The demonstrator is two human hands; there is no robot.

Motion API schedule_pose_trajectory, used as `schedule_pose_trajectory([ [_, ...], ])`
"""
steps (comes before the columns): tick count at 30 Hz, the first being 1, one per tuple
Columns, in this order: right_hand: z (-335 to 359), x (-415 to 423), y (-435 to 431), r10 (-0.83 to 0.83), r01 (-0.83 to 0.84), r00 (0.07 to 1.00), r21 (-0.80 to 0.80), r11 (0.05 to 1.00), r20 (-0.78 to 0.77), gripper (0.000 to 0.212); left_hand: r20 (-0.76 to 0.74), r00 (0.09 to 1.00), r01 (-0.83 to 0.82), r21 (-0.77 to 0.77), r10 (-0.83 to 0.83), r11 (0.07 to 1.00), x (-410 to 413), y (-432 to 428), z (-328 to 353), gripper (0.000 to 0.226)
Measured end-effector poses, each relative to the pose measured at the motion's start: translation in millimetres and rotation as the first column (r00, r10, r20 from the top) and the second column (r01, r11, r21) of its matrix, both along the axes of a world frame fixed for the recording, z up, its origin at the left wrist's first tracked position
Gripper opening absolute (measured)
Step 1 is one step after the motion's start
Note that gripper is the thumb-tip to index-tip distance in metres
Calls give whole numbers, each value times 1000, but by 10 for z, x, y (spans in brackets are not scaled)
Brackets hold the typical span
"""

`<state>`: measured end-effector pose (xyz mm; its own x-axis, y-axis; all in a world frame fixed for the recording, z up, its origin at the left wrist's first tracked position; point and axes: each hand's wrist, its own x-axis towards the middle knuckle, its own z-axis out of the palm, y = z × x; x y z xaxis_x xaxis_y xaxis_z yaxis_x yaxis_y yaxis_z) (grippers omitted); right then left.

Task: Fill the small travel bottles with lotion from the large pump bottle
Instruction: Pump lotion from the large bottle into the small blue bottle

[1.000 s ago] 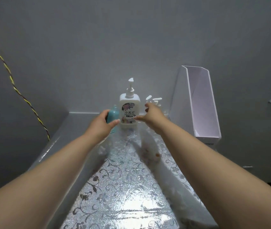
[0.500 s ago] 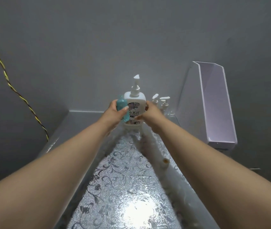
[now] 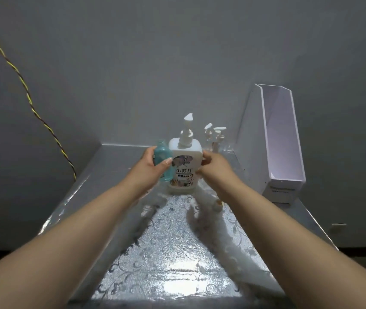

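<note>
Within the last second the right hand (image 3: 213, 169) had gone from reaching at the foot of the large pump bottle (image 3: 185, 168) to closing on its right side, fingers (image 3: 206, 156) curled round the edge and grasping it; the left hand (image 3: 152, 169), fingers wrapped about the teal travel bottle (image 3: 163, 162), had brought that bottle up until it touched the pump bottle's left side. The pump bottle stood upright on the tabletop (image 3: 170, 246), near the back wall, with the other small pump bottles (image 3: 215, 136) just behind it to the right. The teal bottle's open neck sat lower than the nozzle (image 3: 188, 119) and off to its left, not beneath it; so filling had probably not begun, and the mouth wanted lining up under the spout first.
</note>
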<state>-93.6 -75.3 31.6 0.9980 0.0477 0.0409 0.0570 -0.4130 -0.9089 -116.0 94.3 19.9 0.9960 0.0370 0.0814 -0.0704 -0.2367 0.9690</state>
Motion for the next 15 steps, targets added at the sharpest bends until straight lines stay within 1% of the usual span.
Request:
schedule_pose_trajectory([
  [1, 46, -24, -13, -32, 32, 999, -10, 999, 10, 36, 4, 1000, -12, -2, 12, 1000, -12, 19, 29, 38],
  [3, 182, -14, -14, -143, 147, 986, -38, 988, 84, 20, 18, 999, -42, 29, 42, 999, -5, 55, 89, 39],
  [4, 273, -1, 2, -183, 190, 975, -45, 981, 128, 19, 32, 998, -58, 58, 56, 997, 0, 65, 121, 40],
  [5, 368, 13, 30, -202, 213, 965, -55, 975, 167, 24, 48, 996, -75, 83, 71, 994, 14, 72, 143, 42],
  [8, 625, 103, 152, -205, 242, 944, -123, 962, 260, 51, 100, 989, -123, 128, 110, 984, 52, 63, 208, 43],
  [10, 758, 162, 238, -196, 266, 935, -219, 939, 296, 60, 129, 983, -147, 137, 129, 980, 81, 64, 217, 44],
  [11, 806, 195, 276, -183, 273, 935, -288, 918, 304, 61, 140, 981, -157, 139, 138, 978, 94, 64, 210, 44],
  [12, 848, 235, 310, -166, 275, 938, -359, 892, 304, 58, 149, 978, -167, 140, 146, 976, 99, 61, 202, 44],
  [15, 951, 330, 368, -93, 232, 955, -515, 825, 280, 33, 171, 974, -169, 131, 145, 977, 108, 65, 156, 44],
])
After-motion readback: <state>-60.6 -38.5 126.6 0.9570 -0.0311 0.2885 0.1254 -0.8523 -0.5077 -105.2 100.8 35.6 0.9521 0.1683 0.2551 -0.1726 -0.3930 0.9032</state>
